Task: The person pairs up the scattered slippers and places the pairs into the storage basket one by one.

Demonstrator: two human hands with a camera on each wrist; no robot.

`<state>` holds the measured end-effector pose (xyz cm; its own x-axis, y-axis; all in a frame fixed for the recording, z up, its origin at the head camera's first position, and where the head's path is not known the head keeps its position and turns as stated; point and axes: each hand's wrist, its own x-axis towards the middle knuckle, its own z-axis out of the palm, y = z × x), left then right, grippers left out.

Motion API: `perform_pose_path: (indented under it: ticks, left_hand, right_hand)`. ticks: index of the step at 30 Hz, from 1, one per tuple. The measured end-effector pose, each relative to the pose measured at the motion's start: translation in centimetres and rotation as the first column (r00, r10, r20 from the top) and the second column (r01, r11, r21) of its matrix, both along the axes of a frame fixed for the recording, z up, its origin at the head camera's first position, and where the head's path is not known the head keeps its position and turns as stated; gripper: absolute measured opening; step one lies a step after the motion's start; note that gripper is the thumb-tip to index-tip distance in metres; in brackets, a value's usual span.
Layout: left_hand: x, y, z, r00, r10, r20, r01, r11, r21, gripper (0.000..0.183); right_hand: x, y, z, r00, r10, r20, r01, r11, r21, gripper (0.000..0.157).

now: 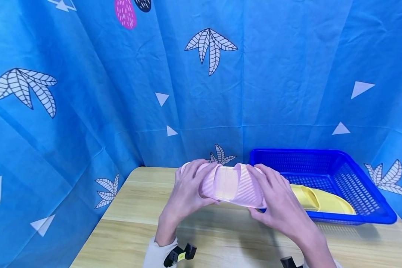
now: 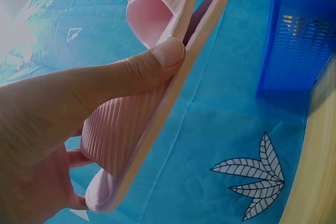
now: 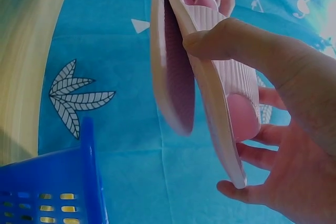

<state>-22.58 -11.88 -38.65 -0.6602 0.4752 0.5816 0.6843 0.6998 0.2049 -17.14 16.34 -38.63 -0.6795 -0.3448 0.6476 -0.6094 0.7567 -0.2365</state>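
Note:
A pair of pink slippers [image 1: 226,184] with ribbed straps is held up above the table between both hands. My left hand [image 1: 187,186] grips one end, its thumb lying across the sole edges in the left wrist view. At the other end my right hand [image 1: 279,197] holds on, with its thumb pressed against the edge of a sole and its fingers around the strap side. In the right wrist view, the two soles [image 3: 210,98] stand side by side, with a narrow gap opening between them toward the lower end.
A blue plastic basket [image 1: 361,186] stands at the right of the wooden table [image 1: 130,216], with yellow slippers [image 1: 331,201] inside by its near wall. Behind the table hangs a blue patterned curtain [image 1: 271,93].

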Motion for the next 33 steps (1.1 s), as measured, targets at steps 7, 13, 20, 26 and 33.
perform_pose_path:
  ticks: [7,13,20,26,33]
  left_hand:
    - [0.1,0.3,0.0,1.0,-0.017,-0.022,0.017,1.0,-0.018,0.106]
    - [0.2,0.7,0.0,0.999,-0.018,-0.034,0.017,0.999,-0.028,0.108]
    - [0.3,0.9,0.0,1.0,-0.02,-0.02,0.02,0.999,-0.029,0.109]
    - [0.3,1.0,0.1,0.999,-0.03,-0.024,0.029,0.999,-0.014,0.109]
    - [0.2,1.1,-0.2,0.998,-0.05,-0.031,0.05,0.999,0.016,0.111]
  right_hand:
    - [-0.1,-0.5,-0.2,1.0,0.016,-0.01,-0.016,1.0,-0.008,0.109]
    - [-0.3,-0.7,-0.3,1.0,0.016,-0.025,-0.017,1.0,-0.006,0.109]
    - [-0.3,-0.8,-0.3,1.0,0.021,-0.02,-0.022,1.0,-0.019,0.108]
    - [-0.3,-1.0,-0.2,0.999,0.027,-0.024,-0.028,0.999,-0.021,0.109]
    - [-0.3,-1.2,-0.2,0.998,0.049,-0.032,-0.05,0.998,-0.032,0.109]
